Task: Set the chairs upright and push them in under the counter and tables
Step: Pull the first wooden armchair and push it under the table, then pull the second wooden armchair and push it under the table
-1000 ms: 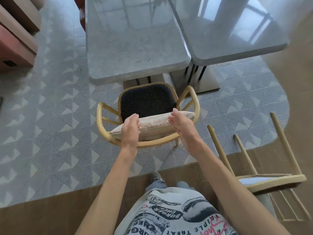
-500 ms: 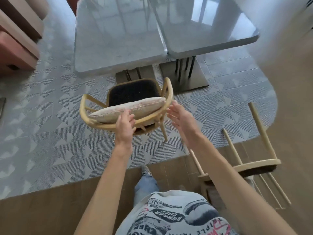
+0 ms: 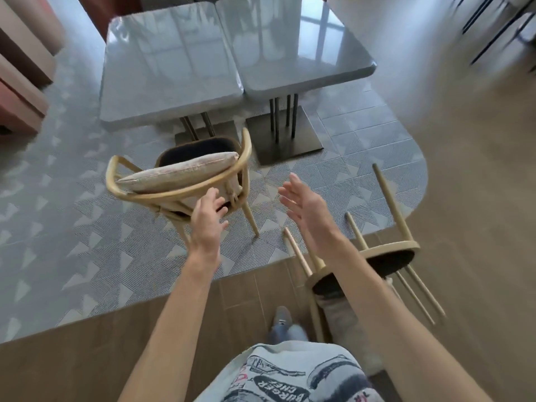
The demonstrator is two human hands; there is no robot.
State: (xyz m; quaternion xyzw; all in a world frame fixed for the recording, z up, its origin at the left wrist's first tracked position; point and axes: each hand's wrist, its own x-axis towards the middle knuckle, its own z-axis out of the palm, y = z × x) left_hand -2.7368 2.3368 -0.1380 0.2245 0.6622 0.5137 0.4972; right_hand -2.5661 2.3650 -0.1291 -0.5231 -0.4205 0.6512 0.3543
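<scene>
The tipped-over chair (image 3: 391, 259) lies by my right forearm, legs in the air. My right hand (image 3: 307, 204) hangs free, fingers apart and holding nothing. My left hand (image 3: 207, 219), fingers spread and loose, is at the back rail of the upright chair (image 3: 179, 181), which stands just short of the two grey tables (image 3: 174, 68).

Upright chair (image 3: 185, 181) is placed just ahead of left hand (image 3: 207, 219); beyond it, two tables (image 3: 162, 82) are set edge to edge. Tipped chair (image 3: 388, 253) is laid right of right hand (image 3: 304, 201).
</scene>
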